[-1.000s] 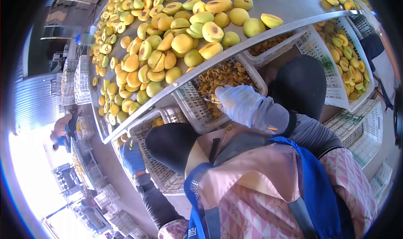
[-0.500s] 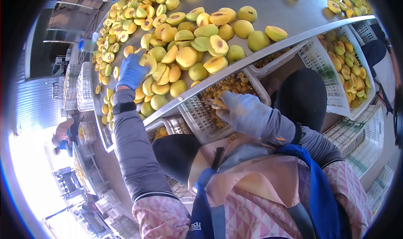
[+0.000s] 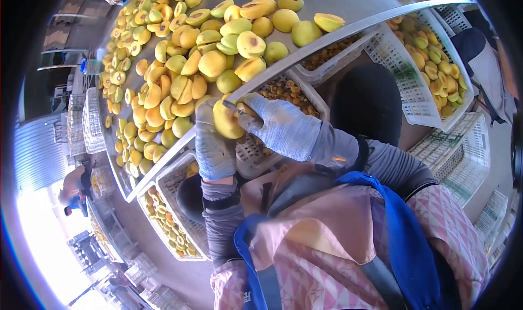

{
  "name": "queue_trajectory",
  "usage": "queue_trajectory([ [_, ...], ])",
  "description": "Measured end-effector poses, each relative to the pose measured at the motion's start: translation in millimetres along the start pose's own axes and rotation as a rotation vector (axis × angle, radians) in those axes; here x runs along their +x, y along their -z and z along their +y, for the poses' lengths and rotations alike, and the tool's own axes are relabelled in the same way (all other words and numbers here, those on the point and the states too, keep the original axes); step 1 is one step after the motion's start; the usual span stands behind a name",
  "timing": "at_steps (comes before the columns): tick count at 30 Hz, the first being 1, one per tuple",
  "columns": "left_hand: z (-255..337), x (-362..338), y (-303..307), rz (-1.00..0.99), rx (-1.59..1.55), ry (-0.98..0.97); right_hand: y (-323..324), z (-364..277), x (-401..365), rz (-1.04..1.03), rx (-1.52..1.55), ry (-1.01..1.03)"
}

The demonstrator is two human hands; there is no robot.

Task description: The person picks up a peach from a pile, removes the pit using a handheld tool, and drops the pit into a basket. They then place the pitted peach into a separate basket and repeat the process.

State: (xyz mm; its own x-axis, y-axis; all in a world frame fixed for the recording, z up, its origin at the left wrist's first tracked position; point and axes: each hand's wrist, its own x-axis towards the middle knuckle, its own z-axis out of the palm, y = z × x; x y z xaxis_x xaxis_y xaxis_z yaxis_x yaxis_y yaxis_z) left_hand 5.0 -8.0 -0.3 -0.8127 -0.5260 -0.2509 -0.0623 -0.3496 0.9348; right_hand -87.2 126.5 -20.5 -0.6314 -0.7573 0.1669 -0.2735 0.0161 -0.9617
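Observation:
In front of my lap, at the table's near edge, my left hand is closed around a yellow peach half. My right hand meets it from the other side, fingers wrapped round a small dark metal tool. The tool's tip touches the top of the peach half; its handle is hidden in the glove. Both hands wear bluish-grey work gloves. Just beyond them, many yellow-green peach halves are heaped on the metal table, several with brown stones or hollows showing.
Below the table edge, a white crate holds brown scraps, apparently peach stones. Another crate of peach halves stands to the right, and one at lower left. Stacked crates sit at far right. Other people are around.
My left hand has come back from the pile to the table edge, bringing a peach half. The right hand has risen slightly to meet it with the tool. The view has shifted.

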Motion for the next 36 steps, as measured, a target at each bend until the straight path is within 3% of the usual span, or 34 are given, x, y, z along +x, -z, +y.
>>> queue_trajectory([
  [2,-11,-1,-6,0.068,-0.306,-0.046,-6,5,-3,-0.029,-0.029,0.043],
  [3,-12,-3,-10,0.069,-0.306,-0.05,-6,3,-4,-0.03,-0.029,0.047],
  [5,-15,-5,-17,0.172,-0.117,-0.298,-6,-2,-8,0.025,-0.019,0.068],
  [7,-17,-5,-16,0.229,-0.151,-0.308,0,-7,-9,-0.008,-0.065,0.056],
  [9,-14,-7,-19,0.236,0.102,-0.418,1,-7,-11,-0.043,-0.114,0.04],
  [20,-8,-6,-8,0.118,0.341,-0.313,2,-7,-13,0.092,-0.282,0.316],
  [25,9,-7,-8,0.059,0.426,-0.219,4,-1,-16,-0.02,-0.383,0.299],
  [27,13,-4,1,-0.07,0.285,-0.015,4,1,-18,-0.063,-0.398,0.271],
  [30,6,4,5,-0.039,0.317,-0.053,2,9,-20,-0.106,-0.392,0.302],
  [32,6,4,-1,-0.03,0.189,-0.021,7,2,-21,-0.161,-0.377,0.071],
  [33,4,5,-7,-0.019,0.063,0.009,6,2,-21,-0.156,-0.383,0.07],
  [34,0,0,-14,0.106,-0.055,-0.016,4,2,-21,-0.076,-0.391,0.106],
  [35,-8,-1,-22,0.103,-0.054,-0.013,1,3,-21,0.0,-0.396,0.139],
  [36,-18,-4,-27,0.183,-0.029,-0.119,-1,5,-22,-0.002,-0.394,0.135],
])
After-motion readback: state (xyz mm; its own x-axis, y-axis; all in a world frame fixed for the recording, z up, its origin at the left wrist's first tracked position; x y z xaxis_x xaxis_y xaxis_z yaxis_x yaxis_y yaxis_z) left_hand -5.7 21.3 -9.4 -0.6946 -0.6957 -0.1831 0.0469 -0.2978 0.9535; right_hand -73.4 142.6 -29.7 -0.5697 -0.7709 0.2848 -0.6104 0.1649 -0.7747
